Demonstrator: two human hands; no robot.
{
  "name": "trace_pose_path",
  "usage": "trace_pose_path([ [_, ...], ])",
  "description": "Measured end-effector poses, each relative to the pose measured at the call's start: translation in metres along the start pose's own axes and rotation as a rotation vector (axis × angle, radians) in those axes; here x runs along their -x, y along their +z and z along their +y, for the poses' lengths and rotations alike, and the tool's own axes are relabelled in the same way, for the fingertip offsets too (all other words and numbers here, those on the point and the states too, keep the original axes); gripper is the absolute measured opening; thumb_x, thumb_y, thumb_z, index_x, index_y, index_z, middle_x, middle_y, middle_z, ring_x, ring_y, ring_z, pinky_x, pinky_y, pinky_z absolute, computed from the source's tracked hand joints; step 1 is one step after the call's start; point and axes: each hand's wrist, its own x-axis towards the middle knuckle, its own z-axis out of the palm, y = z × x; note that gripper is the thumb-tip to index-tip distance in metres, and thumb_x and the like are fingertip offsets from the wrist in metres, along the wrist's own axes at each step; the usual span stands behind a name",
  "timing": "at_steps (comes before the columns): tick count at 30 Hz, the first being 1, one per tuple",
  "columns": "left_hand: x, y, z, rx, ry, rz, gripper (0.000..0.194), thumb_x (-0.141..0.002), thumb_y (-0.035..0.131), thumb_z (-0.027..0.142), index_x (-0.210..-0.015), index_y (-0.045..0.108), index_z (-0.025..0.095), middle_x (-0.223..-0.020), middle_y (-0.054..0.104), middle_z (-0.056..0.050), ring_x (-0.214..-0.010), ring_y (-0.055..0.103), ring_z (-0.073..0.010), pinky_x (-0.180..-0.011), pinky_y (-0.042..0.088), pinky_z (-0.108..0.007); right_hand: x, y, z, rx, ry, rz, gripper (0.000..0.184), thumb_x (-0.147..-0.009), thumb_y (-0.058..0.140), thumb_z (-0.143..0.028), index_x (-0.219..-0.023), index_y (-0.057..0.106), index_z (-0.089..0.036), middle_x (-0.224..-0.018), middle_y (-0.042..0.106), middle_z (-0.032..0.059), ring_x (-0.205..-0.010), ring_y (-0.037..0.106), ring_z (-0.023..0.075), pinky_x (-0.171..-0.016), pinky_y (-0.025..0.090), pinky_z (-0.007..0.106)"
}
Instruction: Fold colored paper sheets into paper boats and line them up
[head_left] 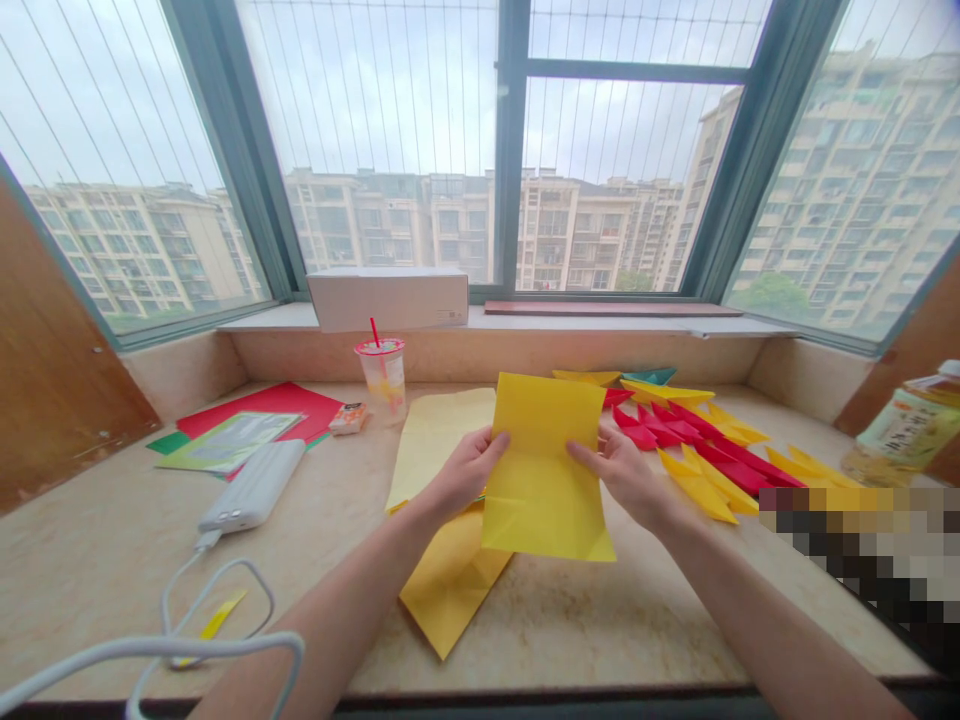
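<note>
A sheet of yellow paper is held up over the counter between my two hands. My left hand pinches its left edge with the thumb on the near face. On the opposite edge, my right hand grips it the same way, its fingers hidden behind the sheet. Below and behind it lies a darker yellow folded paper, its point toward the front edge. Farther back rests a pale yellow sheet, partly covered by the held paper.
Folded red paper boats and yellow paper boats crowd the right side near a bottle. At left are red sheets, a white power bank and its cable. A plastic cup stands at the back.
</note>
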Motion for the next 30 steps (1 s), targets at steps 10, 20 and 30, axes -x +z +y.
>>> trace_pose_path([
  [10,0.001,-0.004,0.003,-0.057,-0.017,-0.018,0.056,-0.085,0.065,0.043,-0.133,0.052,0.016,-0.101,0.074,-0.013,-0.085,0.072,-0.0244,-0.071,0.055,-0.031,0.001,0.004,-0.003,-0.040,-0.071,0.117,0.049,-0.078,0.076,-0.039,-0.121,0.058,-0.026,-0.121,0.070,0.0088,-0.101,0.070,0.0282,-0.083,0.059,0.040],
  [20,0.003,0.001,0.003,-0.096,0.108,0.057,0.083,-0.082,0.070,0.041,-0.151,0.027,0.025,-0.107,0.073,-0.010,-0.090,0.071,-0.0222,-0.080,0.054,-0.033,0.001,-0.005,-0.001,0.137,-0.061,0.238,0.056,-0.075,0.075,-0.047,-0.123,0.060,-0.023,-0.097,0.075,0.0076,-0.083,0.073,0.0257,-0.071,0.061,0.038],
  [30,0.008,0.000,0.004,-0.514,0.266,0.249,0.058,-0.084,0.066,0.043,-0.136,0.053,0.023,-0.109,0.073,-0.008,-0.096,0.069,-0.0239,-0.083,0.053,-0.030,-0.001,-0.008,0.013,0.568,-0.219,0.206,0.036,-0.080,0.072,-0.043,-0.110,0.072,-0.024,-0.114,0.065,0.0095,-0.100,0.064,0.0271,-0.084,0.054,0.044],
])
